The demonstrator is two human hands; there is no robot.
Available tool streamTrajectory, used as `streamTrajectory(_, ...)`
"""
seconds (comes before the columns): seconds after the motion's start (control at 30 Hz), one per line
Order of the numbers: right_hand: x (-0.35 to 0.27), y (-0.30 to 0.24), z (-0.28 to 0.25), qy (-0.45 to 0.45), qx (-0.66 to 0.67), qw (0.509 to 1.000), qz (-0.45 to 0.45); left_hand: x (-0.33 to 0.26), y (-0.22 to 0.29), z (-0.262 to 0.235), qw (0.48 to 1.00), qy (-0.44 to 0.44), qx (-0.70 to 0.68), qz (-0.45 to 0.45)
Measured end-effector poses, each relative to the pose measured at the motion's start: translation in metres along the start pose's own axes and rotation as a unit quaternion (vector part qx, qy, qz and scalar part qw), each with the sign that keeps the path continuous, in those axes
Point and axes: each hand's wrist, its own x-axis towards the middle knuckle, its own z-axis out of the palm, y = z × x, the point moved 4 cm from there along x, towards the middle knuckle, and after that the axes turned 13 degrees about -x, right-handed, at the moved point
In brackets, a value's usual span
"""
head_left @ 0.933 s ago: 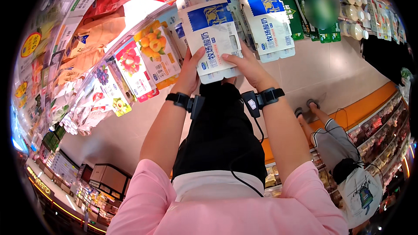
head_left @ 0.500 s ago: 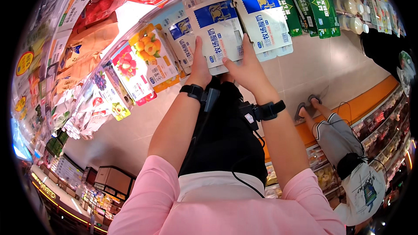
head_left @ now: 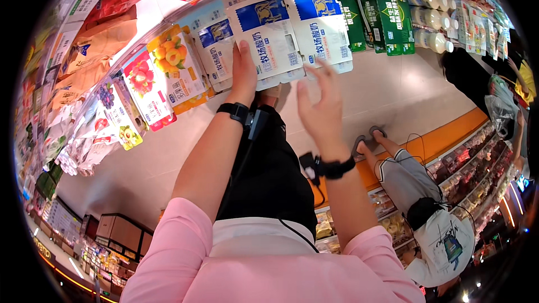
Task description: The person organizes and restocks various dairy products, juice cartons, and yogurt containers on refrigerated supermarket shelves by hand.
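Carton partly behind left fingers

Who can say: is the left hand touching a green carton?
No, the left hand is at the blue-and-white cartons, left of the green cartons.

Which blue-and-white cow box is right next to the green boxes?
The rightmost cow box, just beyond the right hand. The middle cow box and left cow box are farther from the green boxes.

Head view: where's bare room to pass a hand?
Over bare tile between the green cartons and the orange strip; a second patch between the fruit-picture cartons and the left forearm. Crowded: the blue-white cartons, packed together.
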Motion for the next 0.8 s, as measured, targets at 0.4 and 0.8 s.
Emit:
streamTrajectory(0.4,0.114,0.065,0.01,0.127,-0.32,0.936,-0.075,-0.002,0.034,0.072,0.662,-0.151,0.671,0.297)
streamTrajectory(0.8,0.113,0.083,-0.044,0.132,-0.272,0.951,-0.057,-0.011,0.025,0.115,0.63,-0.168,0.722,0.232)
